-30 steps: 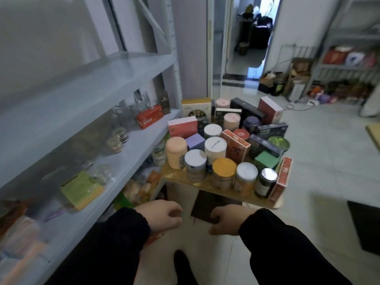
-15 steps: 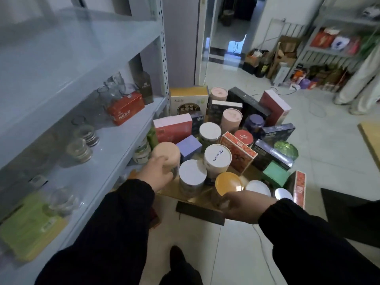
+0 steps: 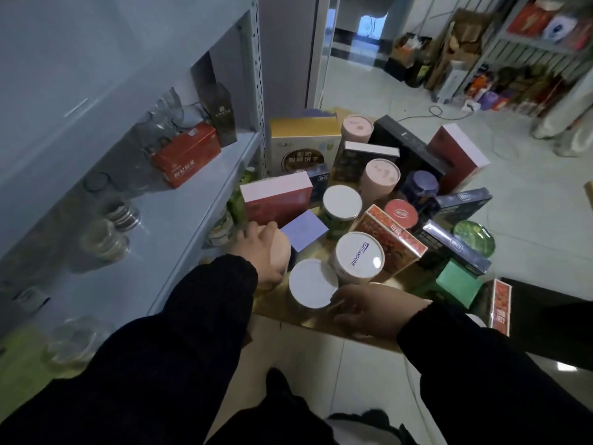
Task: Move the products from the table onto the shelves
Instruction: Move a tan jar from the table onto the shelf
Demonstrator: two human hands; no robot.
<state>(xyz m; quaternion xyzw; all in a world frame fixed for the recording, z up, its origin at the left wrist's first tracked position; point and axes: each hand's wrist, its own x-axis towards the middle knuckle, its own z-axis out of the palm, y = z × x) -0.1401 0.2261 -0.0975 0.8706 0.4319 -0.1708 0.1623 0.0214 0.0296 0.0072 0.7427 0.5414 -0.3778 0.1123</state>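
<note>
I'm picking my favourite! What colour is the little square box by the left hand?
The little box is pale purple, clearest in the head view.

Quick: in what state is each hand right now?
Left hand: closed round the peach canister.
Right hand: cannot be told; its fingers reach beside the white-lidded jar, grip hidden.

Dim, bluish indoor light; the doorway (image 3: 369, 30) at the top is brightest; a small glare spot sits on the white canister lid (image 3: 359, 253); the near shelf (image 3: 96, 268) and dark sleeves (image 3: 179, 348) are blurred; straight lines bow at the edges.
</note>
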